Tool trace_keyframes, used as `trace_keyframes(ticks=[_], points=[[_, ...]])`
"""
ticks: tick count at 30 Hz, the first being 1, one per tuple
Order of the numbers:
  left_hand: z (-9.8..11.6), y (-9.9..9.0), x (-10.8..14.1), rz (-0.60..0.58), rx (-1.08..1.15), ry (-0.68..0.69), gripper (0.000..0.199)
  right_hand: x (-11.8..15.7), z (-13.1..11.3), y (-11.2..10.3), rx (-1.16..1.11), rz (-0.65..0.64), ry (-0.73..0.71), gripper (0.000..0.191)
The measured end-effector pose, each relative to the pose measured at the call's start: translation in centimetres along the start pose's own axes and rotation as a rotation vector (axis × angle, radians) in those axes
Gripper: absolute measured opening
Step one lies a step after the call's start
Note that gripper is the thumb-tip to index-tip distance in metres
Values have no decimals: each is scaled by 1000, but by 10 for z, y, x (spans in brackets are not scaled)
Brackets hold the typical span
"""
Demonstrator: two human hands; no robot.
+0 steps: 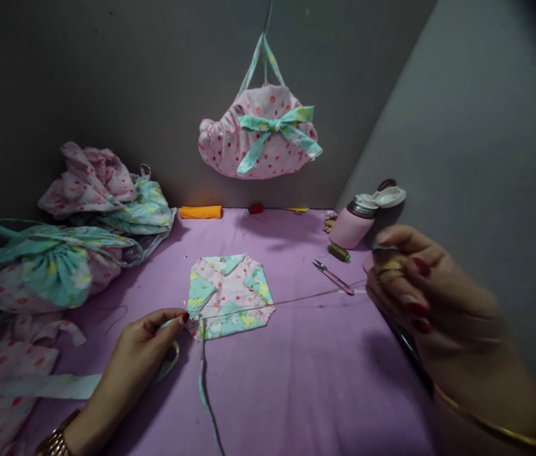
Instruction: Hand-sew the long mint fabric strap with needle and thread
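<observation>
A flat patchwork fabric piece (230, 292), pink with red dots and mint floral corner patches, lies on the purple cloth. My left hand (147, 339) pinches its near-left corner between thumb and finger. From that corner a thin thread (303, 297) stretches taut across the fabric to my right hand (431, 285), raised at the right with fingers closed on it. Whether a needle is in those fingers is hidden by blur. A narrow mint cord (204, 380) hangs from the same corner toward the table's near edge.
Thread snips (333, 277), a green thread spool (338, 252) and a pink bottle (350, 225) stand or lie at right. Bundled floral bags (49, 266) crowd the left. A pink pouch (268, 136) hangs at the back wall above an orange folded cloth (200, 212) and red spool (255, 208).
</observation>
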State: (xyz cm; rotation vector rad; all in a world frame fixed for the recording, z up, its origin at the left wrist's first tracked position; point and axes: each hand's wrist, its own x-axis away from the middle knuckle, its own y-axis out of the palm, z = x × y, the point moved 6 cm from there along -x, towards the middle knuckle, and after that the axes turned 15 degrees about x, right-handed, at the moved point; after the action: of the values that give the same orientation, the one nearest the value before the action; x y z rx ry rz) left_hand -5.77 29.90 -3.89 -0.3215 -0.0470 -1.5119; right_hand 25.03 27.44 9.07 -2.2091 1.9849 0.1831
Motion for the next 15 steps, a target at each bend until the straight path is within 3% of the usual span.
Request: trace_keyframes(ticks=[5, 13, 15], points=[[1, 2, 0, 29, 104, -58, 31, 13, -20, 2, 22, 6, -149, 16], [-6, -5, -3, 87, 212, -104, 33, 32, -13, 15, 64, -394, -288, 14], [-9, -7, -4, 71, 249, -120, 34, 35, -11, 12, 219, -411, -199, 26]])
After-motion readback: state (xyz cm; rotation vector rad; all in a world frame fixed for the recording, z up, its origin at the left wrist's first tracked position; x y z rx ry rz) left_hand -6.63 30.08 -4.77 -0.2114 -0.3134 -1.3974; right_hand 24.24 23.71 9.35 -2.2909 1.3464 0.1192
